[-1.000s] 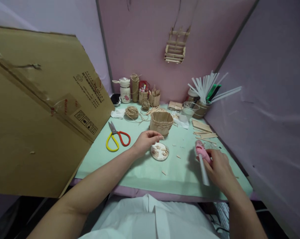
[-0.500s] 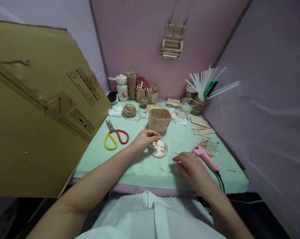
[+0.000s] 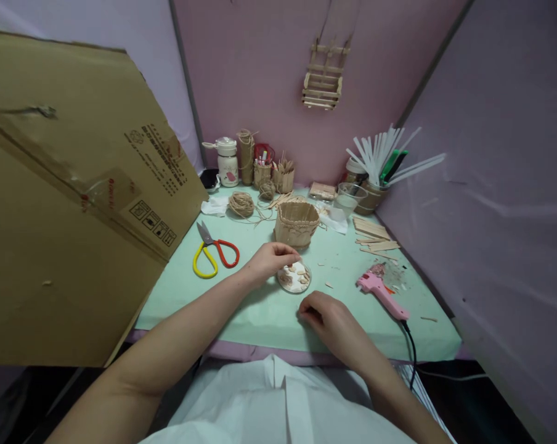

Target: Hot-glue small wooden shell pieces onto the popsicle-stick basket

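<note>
My left hand [image 3: 273,260] is closed in a pinch over the near-left rim of a small round dish [image 3: 284,288]. Whatever its fingertips hold is too small to make out. Pale wood chips [image 3: 301,279] lie in the dish on a white base. My right hand [image 3: 323,314] rests low on the table, right of the dish, thumb and fingers pinched together. Its fingertips cover the place of a small wood chip, which is hidden now. Just behind the dish stands an octagonal-looking basket of craft sticks [image 3: 296,231] with braided trim.
Scissors [image 3: 214,250] lie left. A pink glue gun [image 3: 382,295] with a black cord lies right, near stacked craft sticks [image 3: 371,228]. Twine [image 3: 240,205], a bottle [image 3: 227,163], a plastic cup [image 3: 350,198] and glue sticks [image 3: 375,154] line the back. A large cardboard box [image 3: 75,216] stands left.
My right hand has moved left and slightly down, and its fingers have closed where a small wood chip lay. My left hand has stayed over the dish.
</note>
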`<act>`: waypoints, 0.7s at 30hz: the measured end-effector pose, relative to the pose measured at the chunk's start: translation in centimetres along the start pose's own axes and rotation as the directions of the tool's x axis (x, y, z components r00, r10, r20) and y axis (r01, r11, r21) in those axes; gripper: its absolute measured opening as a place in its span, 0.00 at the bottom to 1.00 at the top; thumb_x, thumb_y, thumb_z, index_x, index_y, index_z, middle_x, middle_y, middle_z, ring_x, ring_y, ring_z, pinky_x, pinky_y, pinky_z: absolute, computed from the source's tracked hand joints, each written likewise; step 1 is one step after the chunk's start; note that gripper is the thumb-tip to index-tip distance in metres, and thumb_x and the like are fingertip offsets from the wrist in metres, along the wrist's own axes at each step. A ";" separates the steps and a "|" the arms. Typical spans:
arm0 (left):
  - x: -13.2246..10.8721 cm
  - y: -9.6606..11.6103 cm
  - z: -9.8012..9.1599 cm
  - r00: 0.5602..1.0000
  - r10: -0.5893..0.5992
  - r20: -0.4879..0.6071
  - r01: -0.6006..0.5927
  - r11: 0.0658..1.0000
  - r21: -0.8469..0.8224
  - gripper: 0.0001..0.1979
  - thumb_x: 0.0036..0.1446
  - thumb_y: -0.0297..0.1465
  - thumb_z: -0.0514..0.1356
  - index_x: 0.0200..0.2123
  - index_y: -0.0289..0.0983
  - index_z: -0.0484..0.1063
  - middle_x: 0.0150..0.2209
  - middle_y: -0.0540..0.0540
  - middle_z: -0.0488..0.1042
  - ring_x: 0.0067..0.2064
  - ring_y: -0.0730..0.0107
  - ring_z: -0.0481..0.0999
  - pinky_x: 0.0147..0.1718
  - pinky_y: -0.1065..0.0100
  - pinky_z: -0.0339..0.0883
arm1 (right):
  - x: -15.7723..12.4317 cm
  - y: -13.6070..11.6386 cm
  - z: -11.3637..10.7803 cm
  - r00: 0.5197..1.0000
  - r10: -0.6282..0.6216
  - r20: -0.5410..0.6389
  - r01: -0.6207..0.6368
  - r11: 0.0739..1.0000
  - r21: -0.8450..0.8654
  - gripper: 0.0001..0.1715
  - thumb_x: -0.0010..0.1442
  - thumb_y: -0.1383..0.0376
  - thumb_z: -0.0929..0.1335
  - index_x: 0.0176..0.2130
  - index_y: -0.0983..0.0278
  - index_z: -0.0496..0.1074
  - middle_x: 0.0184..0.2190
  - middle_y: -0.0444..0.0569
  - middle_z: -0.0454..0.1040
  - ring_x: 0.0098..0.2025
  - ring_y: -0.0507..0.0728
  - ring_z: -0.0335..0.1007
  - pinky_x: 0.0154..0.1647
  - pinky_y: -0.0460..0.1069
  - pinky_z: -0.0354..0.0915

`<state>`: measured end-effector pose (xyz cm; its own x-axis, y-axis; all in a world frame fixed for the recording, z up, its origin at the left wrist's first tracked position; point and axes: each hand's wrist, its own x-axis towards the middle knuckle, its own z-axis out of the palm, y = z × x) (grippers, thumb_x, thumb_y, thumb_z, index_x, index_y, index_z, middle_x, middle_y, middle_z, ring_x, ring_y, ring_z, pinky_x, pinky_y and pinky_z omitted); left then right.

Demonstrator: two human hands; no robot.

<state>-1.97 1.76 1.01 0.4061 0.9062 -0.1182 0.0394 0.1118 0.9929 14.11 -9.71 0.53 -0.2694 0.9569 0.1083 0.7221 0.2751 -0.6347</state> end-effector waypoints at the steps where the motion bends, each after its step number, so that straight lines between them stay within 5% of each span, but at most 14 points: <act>1: 0.0 -0.1 0.0 1.000 -0.003 0.003 0.003 1.000 -0.005 0.12 0.41 0.36 0.66 0.27 0.34 0.77 0.25 0.46 0.73 0.27 0.73 0.67 0.29 0.70 0.58 | 0.3 0.1 -0.3 0.999 0.024 -0.028 -0.022 0.997 0.068 0.09 0.56 0.71 0.63 0.30 0.62 0.72 0.29 0.46 0.74 0.33 0.55 0.69 0.35 0.48 0.62; 7: 0.1 -0.2 0.1 1.000 -0.011 -0.006 0.011 1.000 0.006 0.10 0.41 0.34 0.65 0.27 0.33 0.76 0.25 0.46 0.74 0.27 0.73 0.69 0.29 0.69 0.58 | 3.8 1.0 -1.5 0.914 0.245 -0.323 -0.086 0.896 0.436 0.12 0.54 0.58 0.67 0.31 0.64 0.74 0.27 0.48 0.76 0.29 0.55 0.69 0.32 0.48 0.63; 21: 0.6 -0.9 -0.2 0.992 0.014 -0.127 0.000 0.994 0.113 0.06 0.41 0.30 0.62 0.24 0.34 0.76 0.24 0.47 0.74 0.27 0.73 0.69 0.28 0.71 0.59 | 7.0 1.6 0.4 0.890 0.247 -0.384 -0.038 0.878 0.477 0.12 0.51 0.59 0.68 0.30 0.66 0.76 0.27 0.48 0.77 0.28 0.54 0.69 0.31 0.47 0.65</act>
<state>-1.95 2.26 0.04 0.2877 0.9520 -0.1044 0.1426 0.0652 0.9876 13.16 -2.63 -0.05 0.1835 0.9548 0.2338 0.3405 0.1613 -0.9263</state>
